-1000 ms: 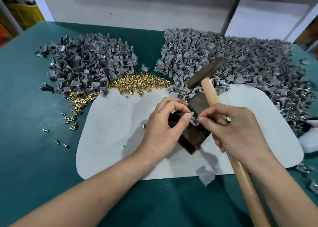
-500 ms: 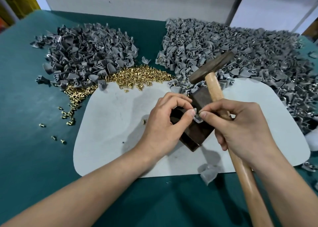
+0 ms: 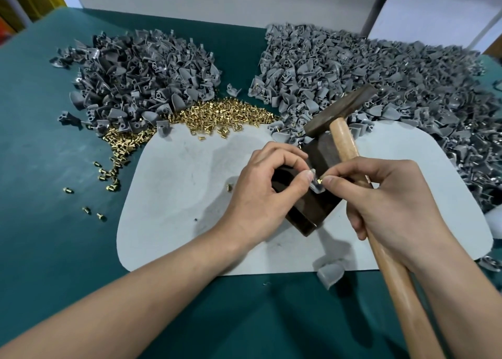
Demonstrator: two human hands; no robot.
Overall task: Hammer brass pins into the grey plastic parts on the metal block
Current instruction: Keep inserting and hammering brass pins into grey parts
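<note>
A dark metal block (image 3: 312, 209) sits on a white mat (image 3: 176, 195) near the middle of the green desk (image 3: 54, 250). The left hand (image 3: 260, 195) has its grip pinched on a grey plastic part (image 3: 317, 187) atop the block. The right hand (image 3: 385, 209) pinches a brass pin (image 3: 320, 180) against the part, its other fingers curled round the hammer (image 3: 342, 138).

Likely assembly workshop: heaped grey parts (image 3: 380, 73), brass pins (image 3: 217, 114).

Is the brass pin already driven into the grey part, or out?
Not driven: the brass pin shows, pinched by the right hand at the grey part the left hand holds. Tip hidden.
</note>
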